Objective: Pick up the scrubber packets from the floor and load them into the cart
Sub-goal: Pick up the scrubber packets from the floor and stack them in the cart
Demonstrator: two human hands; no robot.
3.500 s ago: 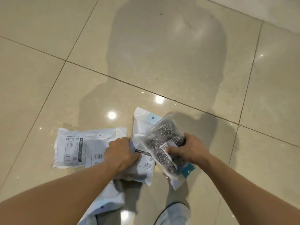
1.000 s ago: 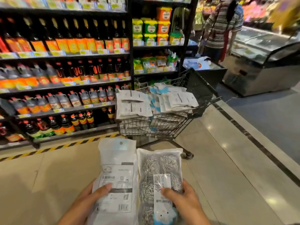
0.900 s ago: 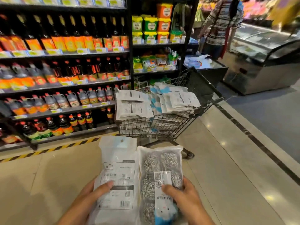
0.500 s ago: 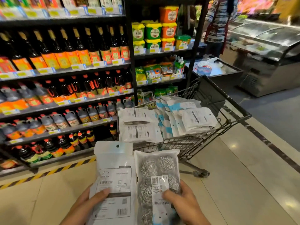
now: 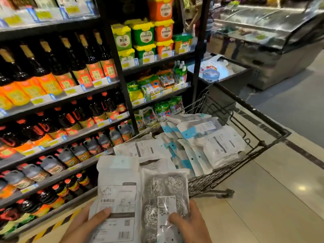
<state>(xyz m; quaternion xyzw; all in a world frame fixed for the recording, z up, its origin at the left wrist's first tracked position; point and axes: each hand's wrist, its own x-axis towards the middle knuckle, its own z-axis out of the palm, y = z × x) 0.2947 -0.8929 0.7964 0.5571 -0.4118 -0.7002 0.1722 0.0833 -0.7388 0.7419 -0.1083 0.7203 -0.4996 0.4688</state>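
Observation:
My left hand [image 5: 84, 223] holds a white scrubber packet [image 5: 117, 192] printed side up, thumb on its label. My right hand [image 5: 191, 223] grips a clear scrubber packet [image 5: 164, 195] showing steel-wool balls, thumb on its paper strip. Both packets are held side by side, upright, just short of the near end of the wire cart [image 5: 254, 146]. The cart is heaped with several white and blue scrubber packets [image 5: 191, 146].
Dark shelving [image 5: 112, 71] with sauce bottles [image 5: 57, 67] and tubs runs along the left, close to the cart. A chest freezer [image 5: 273, 42] stands far right with a person [image 5: 208, 16] beside it. Tiled floor [image 5: 263, 199] lies to the right of the cart.
I rose from the floor holding both packets and have walked toward the cart, which now fills more of the view. The grip on both packets is unchanged.

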